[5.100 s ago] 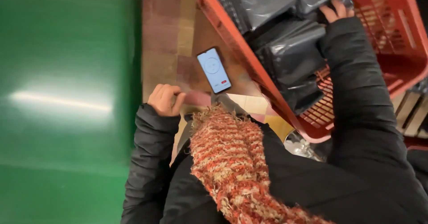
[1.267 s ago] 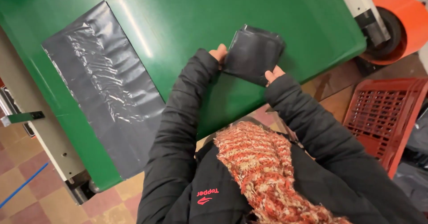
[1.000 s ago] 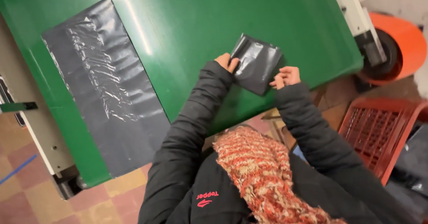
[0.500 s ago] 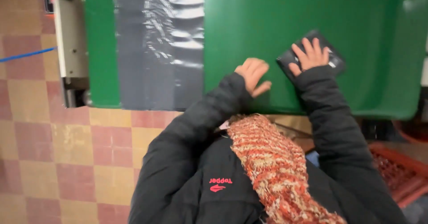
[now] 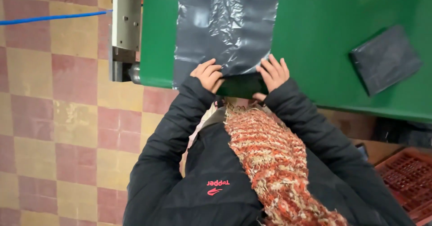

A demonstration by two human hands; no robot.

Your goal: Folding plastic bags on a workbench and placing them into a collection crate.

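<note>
A large flat grey plastic bag point(image 5: 225, 23) lies spread on the green table point(image 5: 324, 37), its near edge reaching the table's front. My left hand point(image 5: 207, 74) curls over the bag's near left corner. My right hand point(image 5: 271, 73) holds the near right corner, fingers on top and thumb under the edge. A small folded black bag point(image 5: 385, 59) lies alone on the table to the right, away from both hands. My black sleeves and a red knitted scarf point(image 5: 274, 163) fill the lower part of the view.
A grey metal bracket and roller point(image 5: 125, 32) sit at the table's left end. A blue cable point(image 5: 49, 17) crosses the chequered tile floor point(image 5: 58, 118). A red plastic crate point(image 5: 407, 181) stands at the lower right, beside a cardboard piece.
The folded black bag was set down on the table and let go. Both hands moved left and took the near edge of the large grey bag.
</note>
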